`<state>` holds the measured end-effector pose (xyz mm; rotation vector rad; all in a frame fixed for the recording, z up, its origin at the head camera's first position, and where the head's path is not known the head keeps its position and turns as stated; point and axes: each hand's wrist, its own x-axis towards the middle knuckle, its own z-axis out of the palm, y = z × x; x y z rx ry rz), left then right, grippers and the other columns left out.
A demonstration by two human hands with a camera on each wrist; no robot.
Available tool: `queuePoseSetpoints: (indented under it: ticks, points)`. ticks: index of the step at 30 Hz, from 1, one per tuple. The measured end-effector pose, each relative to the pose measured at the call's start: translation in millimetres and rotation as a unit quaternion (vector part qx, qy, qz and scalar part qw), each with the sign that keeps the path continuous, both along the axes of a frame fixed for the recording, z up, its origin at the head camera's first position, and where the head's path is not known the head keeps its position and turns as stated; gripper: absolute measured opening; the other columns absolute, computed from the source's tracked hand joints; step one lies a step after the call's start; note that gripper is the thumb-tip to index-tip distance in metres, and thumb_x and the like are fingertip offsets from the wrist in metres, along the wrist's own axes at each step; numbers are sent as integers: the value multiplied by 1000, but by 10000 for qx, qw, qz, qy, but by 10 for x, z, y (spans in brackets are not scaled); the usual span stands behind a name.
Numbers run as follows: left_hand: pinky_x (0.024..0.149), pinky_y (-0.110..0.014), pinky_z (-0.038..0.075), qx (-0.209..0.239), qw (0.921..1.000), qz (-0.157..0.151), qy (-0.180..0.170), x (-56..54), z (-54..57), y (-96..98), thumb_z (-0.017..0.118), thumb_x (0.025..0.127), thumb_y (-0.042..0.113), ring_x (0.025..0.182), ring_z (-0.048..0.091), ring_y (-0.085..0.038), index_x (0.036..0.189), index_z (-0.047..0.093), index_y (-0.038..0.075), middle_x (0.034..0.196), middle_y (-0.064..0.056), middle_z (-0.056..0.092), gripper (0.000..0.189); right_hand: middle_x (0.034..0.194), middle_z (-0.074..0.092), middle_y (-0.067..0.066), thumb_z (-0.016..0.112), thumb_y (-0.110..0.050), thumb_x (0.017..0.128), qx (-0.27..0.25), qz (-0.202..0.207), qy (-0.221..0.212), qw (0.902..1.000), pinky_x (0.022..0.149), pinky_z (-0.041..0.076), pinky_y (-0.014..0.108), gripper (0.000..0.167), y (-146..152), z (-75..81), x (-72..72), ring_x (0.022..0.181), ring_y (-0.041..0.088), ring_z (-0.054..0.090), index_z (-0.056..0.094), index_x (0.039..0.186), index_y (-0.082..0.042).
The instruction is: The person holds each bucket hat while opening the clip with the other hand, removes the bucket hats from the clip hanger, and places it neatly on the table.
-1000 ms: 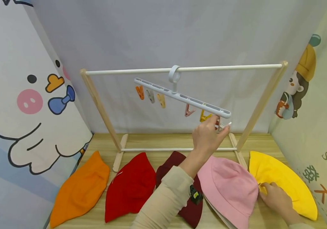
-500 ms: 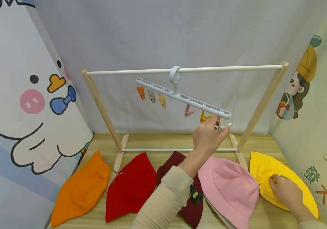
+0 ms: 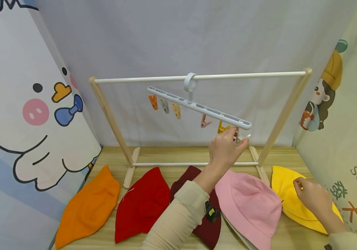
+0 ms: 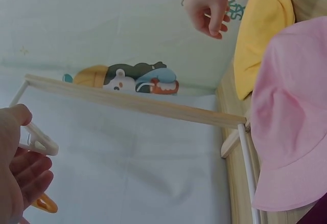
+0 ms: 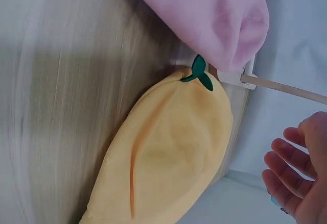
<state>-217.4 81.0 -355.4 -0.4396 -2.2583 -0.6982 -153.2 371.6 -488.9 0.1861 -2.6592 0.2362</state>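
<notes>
My left hand [image 3: 225, 149] pinches a white clothespin [image 4: 41, 143] at the near right end of a pale blue hanger [image 3: 219, 114]. The hanger hangs by its ring from the white top bar [image 3: 250, 75] of a wooden rack. Along it hang orange, grey, cream, pink [image 3: 205, 121] and yellow [image 3: 223, 127] clothespins. Fingers loosely curved and holding nothing, my right hand [image 3: 314, 198] hovers over the yellow bucket hat [image 3: 286, 180]. In the right wrist view this hat shows a small green leaf tab [image 5: 199, 73]. A pink bucket hat [image 3: 250, 205] lies beside it.
On the wooden table, left of the pink hat, lie a dark maroon hat [image 3: 208, 232], a red hat [image 3: 144, 205] and an orange hat [image 3: 88, 208]. The rack's wooden posts [image 3: 111, 118] stand behind them. Printed cloth walls [image 3: 6, 114] enclose the table.
My right hand has come away from the left edge of the yellow hat and risen up and to the right. My left hand keeps its pinch on the white clothespin.
</notes>
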Motion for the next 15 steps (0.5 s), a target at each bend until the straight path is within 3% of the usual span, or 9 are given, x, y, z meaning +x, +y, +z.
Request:
queuePoseSetpoints:
  ticks: [5,9,15]
  points:
    - [43,-18,32,-45,10000,-23,-48,-6,-9,-14,68,75,39,50,46,-5,77,57,18,66,10,58,23,65,63,13,67,-10,77,31,95,-61,9999,34,28,24,11,-61,36,-19,38,8,36,66,81,1]
    - [46,-21,38,-129,9998,-13,-166,-11,-31,-40,68,76,38,54,52,-7,84,61,19,71,10,61,22,67,64,13,68,-9,76,26,195,109,9997,35,28,23,10,-109,33,-42,39,9,38,67,81,0]
    - [61,-25,50,-443,9967,75,-679,7,-106,-135,68,76,38,85,66,-8,112,65,21,101,9,68,41,66,63,11,70,-7,74,6,279,443,9986,35,27,23,9,-158,18,-65,38,10,39,67,80,-2]
